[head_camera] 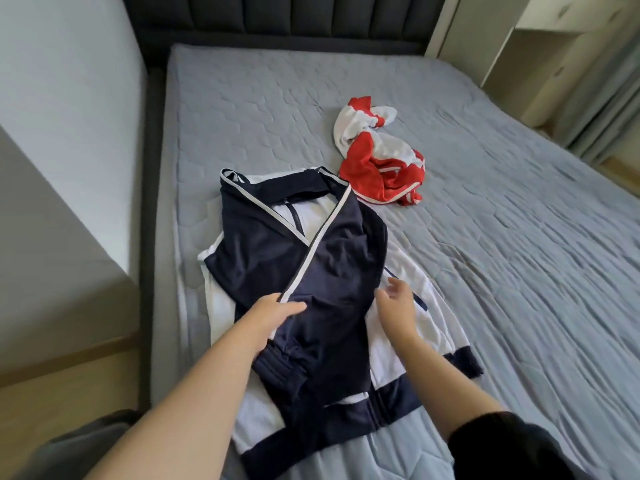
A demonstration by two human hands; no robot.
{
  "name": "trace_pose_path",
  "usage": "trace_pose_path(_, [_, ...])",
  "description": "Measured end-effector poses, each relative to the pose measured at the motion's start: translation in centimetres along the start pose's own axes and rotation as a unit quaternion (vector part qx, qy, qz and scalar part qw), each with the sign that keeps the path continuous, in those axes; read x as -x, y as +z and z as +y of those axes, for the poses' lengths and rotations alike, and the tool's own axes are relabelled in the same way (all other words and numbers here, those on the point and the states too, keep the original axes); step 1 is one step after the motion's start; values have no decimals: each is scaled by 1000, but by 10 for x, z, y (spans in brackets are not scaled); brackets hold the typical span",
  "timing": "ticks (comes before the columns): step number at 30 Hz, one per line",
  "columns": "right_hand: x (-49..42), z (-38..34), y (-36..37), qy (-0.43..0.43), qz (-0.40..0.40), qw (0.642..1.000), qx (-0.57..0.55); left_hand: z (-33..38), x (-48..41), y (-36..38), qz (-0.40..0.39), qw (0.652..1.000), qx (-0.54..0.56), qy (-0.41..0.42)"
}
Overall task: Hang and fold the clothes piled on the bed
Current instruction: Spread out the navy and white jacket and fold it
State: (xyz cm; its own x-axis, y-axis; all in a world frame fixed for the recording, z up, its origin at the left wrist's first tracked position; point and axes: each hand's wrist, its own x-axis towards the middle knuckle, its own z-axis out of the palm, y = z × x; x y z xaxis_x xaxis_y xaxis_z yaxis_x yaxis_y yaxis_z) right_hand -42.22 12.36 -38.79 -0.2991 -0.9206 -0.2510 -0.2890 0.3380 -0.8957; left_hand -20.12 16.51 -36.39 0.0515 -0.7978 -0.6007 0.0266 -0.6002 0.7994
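Observation:
A navy and white jacket (pixel 332 265) lies spread on the near left part of the bed (pixel 502 237), with both navy sleeves folded across its front. My left hand (pixel 273 315) rests flat on the crossed sleeve, fingers straight, near the white piping. My right hand (pixel 398 303) hovers just right of the navy sleeve over the jacket's white side, fingers loosely spread and holding nothing. A crumpled red and white garment (pixel 377 154) lies farther back, beyond the jacket's collar.
The grey quilted mattress stretches out to the right and back. A dark padded headboard (pixel 277 15) stands at the far end. A white wall (pixel 69 98) runs along the left, and pale curtains (pixel 606 109) hang at the right.

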Motion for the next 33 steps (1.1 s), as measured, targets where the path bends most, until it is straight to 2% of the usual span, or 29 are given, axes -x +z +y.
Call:
trace_pose_path(1, [-3, -7, 3, 58, -33, 997, -46, -1, 0, 2, 10, 999, -29, 16])
trace_pose_path(3, [-3, -25, 7, 126, -84, 980, -132, 1, 4, 2, -11, 999, 32, 4])
trace_pose_path(5, [-8, -45, 6, 153, -96, 960, -215, 8, 10, -2, -87, 983, 159, -24])
trace_pose_path(6, [-10, -57, 4, 162, -114, 938, -283, 9, 13, -5, -119, 972, 199, -30])
trace_pose_path(8, [-12, -73, 3, 170, -141, 904, -365, 9, 18, -13, -163, 961, 222, -31])
trace_pose_path(10, [-7, -70, 5, 206, -143, 925, -286, 2, 20, -18, -184, 959, 211, -47])
trace_pose_path(12, [6, -49, 12, 253, -150, 951, -95, -8, 18, -22, -174, 963, 192, -79])
trace_pose_path(13, [11, -38, 16, 269, -158, 950, -28, -11, 16, -24, -172, 965, 176, -91])
trace_pose_path(15, [17, -23, 17, 274, -157, 949, 25, -13, 18, -22, -177, 970, 130, -106])
trace_pose_path(17, [16, -19, 15, 257, -155, 954, -4, -11, 21, -19, -192, 972, 109, -78])
trace_pose_path(19, [13, -18, 15, 263, -163, 946, -94, -9, 24, -19, -216, 964, 148, -41])
trace_pose_path(21, [14, -17, 17, 274, -174, 939, -113, -9, 27, -22, -224, 959, 170, -46])
trace_pose_path(22, [15, -15, 19, 273, -173, 943, -85, -10, 27, -23, -199, 968, 138, -67])
trace_pose_path(24, [16, -11, 21, 259, -174, 950, -18, -12, 25, -26, -112, 987, -13, -113])
trace_pose_path(26, [15, -13, 25, 247, -180, 952, -11, -14, 22, -27, -52, 984, -104, -133])
trace_pose_path(28, [9, -16, 27, 234, -162, 959, -23, -12, 20, -26, -38, 990, -56, -120])
trace_pose_path(31, [-2, -17, 27, 232, -133, 958, -102, -5, 22, -27, -133, 980, 125, -85])
trace_pose_path(33, [-6, -17, 25, 261, -161, 939, -158, -2, 22, -29, -172, 971, 146, -83])
